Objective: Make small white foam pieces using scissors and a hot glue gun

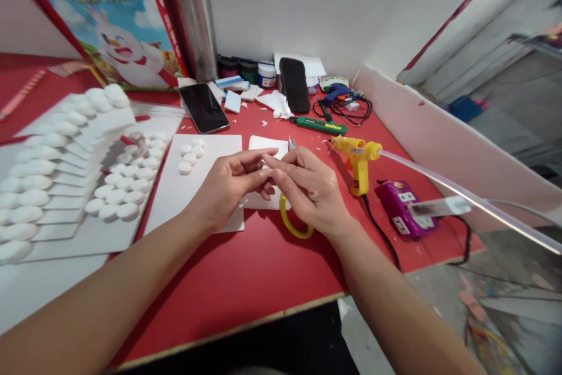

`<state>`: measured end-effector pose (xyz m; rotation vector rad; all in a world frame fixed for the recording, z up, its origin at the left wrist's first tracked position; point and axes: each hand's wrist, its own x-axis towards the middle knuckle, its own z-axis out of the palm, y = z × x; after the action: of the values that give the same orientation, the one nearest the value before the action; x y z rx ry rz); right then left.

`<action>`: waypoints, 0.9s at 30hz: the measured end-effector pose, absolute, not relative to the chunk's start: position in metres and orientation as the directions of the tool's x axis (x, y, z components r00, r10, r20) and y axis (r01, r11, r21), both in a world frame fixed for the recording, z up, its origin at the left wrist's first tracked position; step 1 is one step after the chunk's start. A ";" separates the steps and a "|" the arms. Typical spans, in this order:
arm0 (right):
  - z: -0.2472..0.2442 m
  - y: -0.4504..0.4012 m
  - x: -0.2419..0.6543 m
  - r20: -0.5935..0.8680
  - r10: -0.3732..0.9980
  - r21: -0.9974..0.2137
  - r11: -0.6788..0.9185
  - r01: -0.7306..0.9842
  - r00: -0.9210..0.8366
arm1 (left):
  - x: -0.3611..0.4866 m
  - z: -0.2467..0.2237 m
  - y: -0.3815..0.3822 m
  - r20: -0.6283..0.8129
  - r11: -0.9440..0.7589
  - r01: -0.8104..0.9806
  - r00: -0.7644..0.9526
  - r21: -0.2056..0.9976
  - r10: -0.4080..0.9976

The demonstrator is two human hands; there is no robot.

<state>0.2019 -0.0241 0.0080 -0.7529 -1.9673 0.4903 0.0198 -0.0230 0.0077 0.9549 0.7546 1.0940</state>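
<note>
My left hand point(232, 185) and my right hand point(311, 185) meet fingertip to fingertip above the middle of the red table. Both are closed in a pinch. A bit of white shows between the fingertips, too small and covered to name. Under my right hand lie scissors, their yellow handle point(295, 229) partly hidden and the blade tips just beyond the knuckles. Below the hands is a small white card point(259, 142). Left of it, a larger white board point(169, 188) carries several round white discs point(190, 158).
At left, a white board point(103, 234) holds many white discs point(127, 211) beside fanned cards with larger discs. A yellow glue gun point(357, 164) with a long clear stick stands right, near a purple box point(406, 208). Behind lie two phones point(204, 107), a green cutter point(320, 125) and a steel flask point(193, 18).
</note>
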 end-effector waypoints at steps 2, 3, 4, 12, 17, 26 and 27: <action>0.011 -0.027 0.202 0.647 0.659 -0.592 0.751 0.292 -0.383 | 0.019 0.007 -0.022 -0.082 0.207 -0.411 0.301 0.888 0.950; 0.013 -0.028 0.202 0.646 0.659 -0.597 0.751 0.284 -0.385 | 0.019 0.007 -0.021 -0.098 0.224 -0.422 0.300 0.878 0.949; 0.015 -0.029 0.202 0.641 0.668 -0.610 0.742 0.278 -0.379 | 0.018 0.006 -0.020 -0.107 0.234 -0.428 0.300 0.873 0.948; 0.015 -0.017 0.207 0.245 0.968 -0.958 0.249 -0.140 0.048 | 0.015 0.004 -0.020 0.143 -0.061 -0.275 0.287 0.959 0.947; 0.017 -0.015 0.205 0.093 0.996 -0.964 0.093 -0.249 0.014 | 0.016 0.007 -0.023 0.261 -0.198 -0.210 0.334 0.957 0.906; 0.016 -0.013 0.200 -0.053 0.996 -0.951 -0.071 -0.300 -0.069 | 0.018 -0.003 -0.017 0.166 -0.055 -0.275 0.399 0.960 0.902; 0.014 -0.011 0.200 -0.056 0.995 -0.954 -0.077 -0.290 -0.083 | 0.019 -0.004 -0.017 0.152 -0.033 -0.287 0.403 0.957 0.902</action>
<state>0.1999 -0.0112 0.0141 -0.9970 -1.0046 1.4384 0.0189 -0.0170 -0.0037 1.2470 0.6439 1.0691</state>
